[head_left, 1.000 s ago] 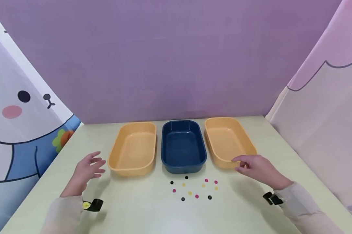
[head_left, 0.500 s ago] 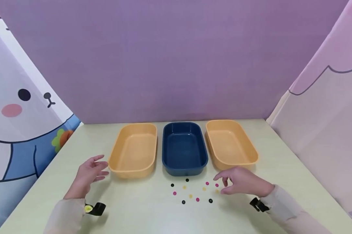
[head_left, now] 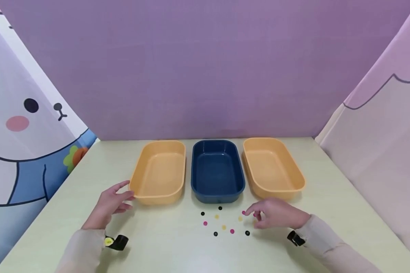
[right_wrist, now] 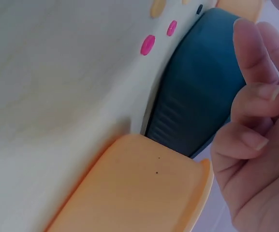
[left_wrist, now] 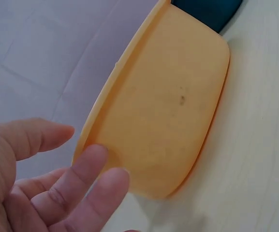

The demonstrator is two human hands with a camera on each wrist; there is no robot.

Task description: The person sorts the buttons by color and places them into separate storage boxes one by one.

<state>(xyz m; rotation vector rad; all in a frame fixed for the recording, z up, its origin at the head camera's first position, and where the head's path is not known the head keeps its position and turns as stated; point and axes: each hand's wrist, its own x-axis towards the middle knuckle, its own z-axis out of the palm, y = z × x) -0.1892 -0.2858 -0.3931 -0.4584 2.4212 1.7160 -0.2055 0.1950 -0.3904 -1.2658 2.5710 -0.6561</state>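
My left hand [head_left: 111,204] hovers with loosely bent fingers at the near left corner of the left yellow tray [head_left: 158,199]. In the left wrist view, its fingertips [left_wrist: 115,181] overlap that tray's outer wall [left_wrist: 163,96], and nothing is held. My right hand [head_left: 280,214] is palm down over the right end of a scatter of small round buttons. Its index finger points left beside a pink button [head_left: 244,212], while the ring and little fingers curl loosely around nothing. Black buttons [head_left: 215,234], pink ones [head_left: 232,231] and yellow ones [head_left: 224,227] lie spread out; the hand partly covers some.
A dark blue tray [head_left: 218,198] stands between the left yellow tray and the right yellow tray [head_left: 278,194], all in a row behind the buttons. The pale table [head_left: 171,246] ends at a purple backdrop [head_left: 205,76]. Printed cloth hangs at both sides.
My right hand has come from the right yellow tray's front edge down and left over the buttons. The left hand has shifted slightly right, closer to the left tray. Trays and buttons stay put.
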